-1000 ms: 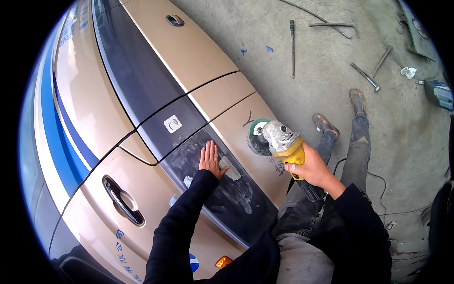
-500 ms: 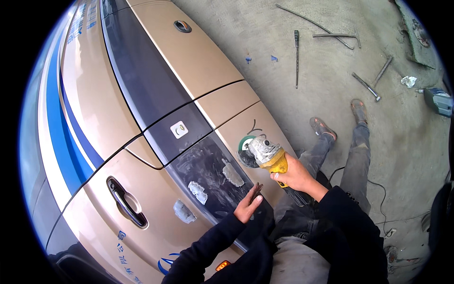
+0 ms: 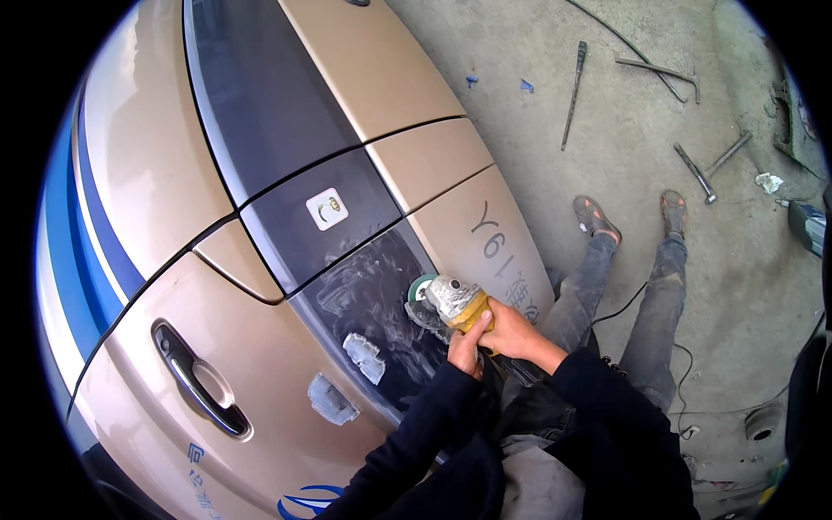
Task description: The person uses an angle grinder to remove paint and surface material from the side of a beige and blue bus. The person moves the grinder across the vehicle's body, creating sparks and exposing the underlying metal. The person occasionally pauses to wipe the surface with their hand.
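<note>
Head view. Both hands on one tool: a small angle grinder with a grey metal head and yellow body (image 3: pixel 458 303). Right hand (image 3: pixel 511 334) wraps the yellow body from behind, fingers closed around it. Left hand (image 3: pixel 466 347) grips from below at the near side of the body, fingers (image 3: pixel 478 328) curled tight on the yellow casing. Both sleeves dark, entering from the lower edge.

Grinder's green-edged disc (image 3: pixel 421 295) lies against the dark glossy band of the car's side panel (image 3: pixel 381 303), at the band's right edge, just beside the seam with the beige rear panel (image 3: pixel 494 234). The band around the disc is scuffed with whitish swirl marks. Two pale grey filler patches: one on the dark band (image 3: pixel 364 355), left of the left hand; another on the beige door skin (image 3: pixel 331 400), lower left of the first.

Dark door handle (image 3: pixel 198 381) sits well apart, toward the lower left of the beige door. A small white square sticker (image 3: pixel 327 209) is on the dark band above the scuffed area. Blue stripes (image 3: pixel 82 260) run along the car's far left edge.

Concrete floor (image 3: pixel 607 104) to the right: the person's grey trouser legs and sandalled feet (image 3: pixel 598 218), a thin black cord (image 3: pixel 620 308) running beside the legs, metal bars and a hammer-like tool (image 3: pixel 698 173) scattered near the top right.
</note>
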The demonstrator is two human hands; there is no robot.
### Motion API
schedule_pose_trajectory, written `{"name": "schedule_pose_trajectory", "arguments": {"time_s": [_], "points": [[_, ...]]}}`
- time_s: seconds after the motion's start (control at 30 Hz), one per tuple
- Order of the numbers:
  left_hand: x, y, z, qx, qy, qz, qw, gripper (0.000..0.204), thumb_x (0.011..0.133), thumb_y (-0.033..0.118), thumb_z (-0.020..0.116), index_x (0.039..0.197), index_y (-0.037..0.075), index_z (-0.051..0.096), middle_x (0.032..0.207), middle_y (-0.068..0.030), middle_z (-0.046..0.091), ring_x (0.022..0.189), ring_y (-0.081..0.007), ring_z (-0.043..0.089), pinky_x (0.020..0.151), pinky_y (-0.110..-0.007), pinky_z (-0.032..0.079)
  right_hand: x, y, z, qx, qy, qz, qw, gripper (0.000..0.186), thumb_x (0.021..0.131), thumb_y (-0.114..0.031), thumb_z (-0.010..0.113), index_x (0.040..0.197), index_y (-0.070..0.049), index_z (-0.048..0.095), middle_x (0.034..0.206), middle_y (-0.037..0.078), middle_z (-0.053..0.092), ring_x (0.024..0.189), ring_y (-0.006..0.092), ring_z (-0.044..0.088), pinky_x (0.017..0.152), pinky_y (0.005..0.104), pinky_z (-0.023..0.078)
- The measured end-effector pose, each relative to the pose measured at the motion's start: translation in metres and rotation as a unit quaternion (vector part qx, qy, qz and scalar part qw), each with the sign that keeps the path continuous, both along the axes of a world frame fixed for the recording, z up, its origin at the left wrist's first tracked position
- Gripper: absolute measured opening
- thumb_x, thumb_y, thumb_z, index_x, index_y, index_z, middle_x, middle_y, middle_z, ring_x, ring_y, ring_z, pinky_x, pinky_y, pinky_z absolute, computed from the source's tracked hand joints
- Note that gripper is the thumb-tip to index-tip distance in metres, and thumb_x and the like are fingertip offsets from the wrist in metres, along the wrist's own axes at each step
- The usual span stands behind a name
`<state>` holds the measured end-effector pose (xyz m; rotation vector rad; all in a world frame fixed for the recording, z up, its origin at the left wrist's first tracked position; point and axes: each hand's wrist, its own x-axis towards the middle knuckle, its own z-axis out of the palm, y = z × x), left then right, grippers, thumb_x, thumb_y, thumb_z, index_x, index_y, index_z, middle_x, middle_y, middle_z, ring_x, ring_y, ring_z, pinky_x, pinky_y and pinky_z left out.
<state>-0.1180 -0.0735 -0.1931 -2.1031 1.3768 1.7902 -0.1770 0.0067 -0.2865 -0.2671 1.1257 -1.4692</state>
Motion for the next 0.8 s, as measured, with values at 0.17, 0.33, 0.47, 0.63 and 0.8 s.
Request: {"name": "schedule_pose_trajectory", "arguments": {"time_s": [0.17, 0.33, 0.47, 0.63, 0.8], "points": [[-0.005, -0.013, -0.001, -0.011, 0.017, 0.007, 1.000, 0.053, 0.096, 0.021, 0.073, 0.138, -0.004, 0.053, 0.131, -0.0118, 0.063, 0.120, -0.0204, 0.059, 0.106, -0.034, 0.043, -0.008, -0.014, 0.005, -0.005, -0.040, -0.020, 0.999, 0.062, 0.078, -0.030, 0.077, 0.125, 0.004, 0.054, 0.109, 0.027, 0.069, 0.106, 0.0452, 0.066, 0.091, 0.0462, 0.052], [0.000, -0.002, 0.005, -0.039, -0.001, -0.018, 0.999, 0.051, 0.099, 0.021, 0.067, 0.141, -0.003, 0.050, 0.133, -0.0125, 0.062, 0.123, -0.0211, 0.059, 0.107, -0.035, 0.043, 0.004, -0.010, 0.001, -0.027, -0.021, -0.024, 0.999, 0.066, 0.077, -0.026, 0.079, 0.129, 0.004, 0.052, 0.114, 0.026, 0.068, 0.110, 0.0448, 0.065, 0.093, 0.0456, 0.052], [-0.009, -0.005, 0.009, -0.021, 0.023, 0.004, 1.000, 0.055, 0.097, 0.018, 0.072, 0.141, -0.005, 0.049, 0.135, -0.0132, 0.060, 0.123, -0.0210, 0.058, 0.108, -0.035, 0.042, 0.004, -0.014, -0.001, -0.030, -0.047, -0.029, 0.998, 0.066, 0.078, -0.027, 0.078, 0.130, 0.003, 0.052, 0.116, 0.027, 0.068, 0.110, 0.0447, 0.064, 0.093, 0.0452, 0.052], [0.000, -0.002, 0.004, -0.015, 0.006, 0.007, 1.000, 0.054, 0.097, 0.016, 0.072, 0.141, -0.005, 0.048, 0.134, -0.0129, 0.061, 0.123, -0.0205, 0.058, 0.109, -0.034, 0.041, 0.011, -0.010, -0.005, -0.007, -0.027, -0.004, 1.000, 0.063, 0.080, -0.028, 0.077, 0.129, 0.002, 0.052, 0.117, 0.027, 0.068, 0.110, 0.0440, 0.065, 0.092, 0.0455, 0.052], [0.000, 0.006, 0.005, -0.038, 0.009, 0.002, 0.999, 0.055, 0.097, 0.017, 0.072, 0.141, -0.006, 0.047, 0.133, -0.0130, 0.061, 0.121, -0.0204, 0.058, 0.108, -0.034, 0.042, 0.011, -0.009, -0.003, -0.008, -0.078, -0.022, 0.997, 0.062, 0.079, -0.025, 0.079, 0.129, 0.001, 0.053, 0.117, 0.026, 0.067, 0.110, 0.0439, 0.065, 0.092, 0.0459, 0.052]]}}
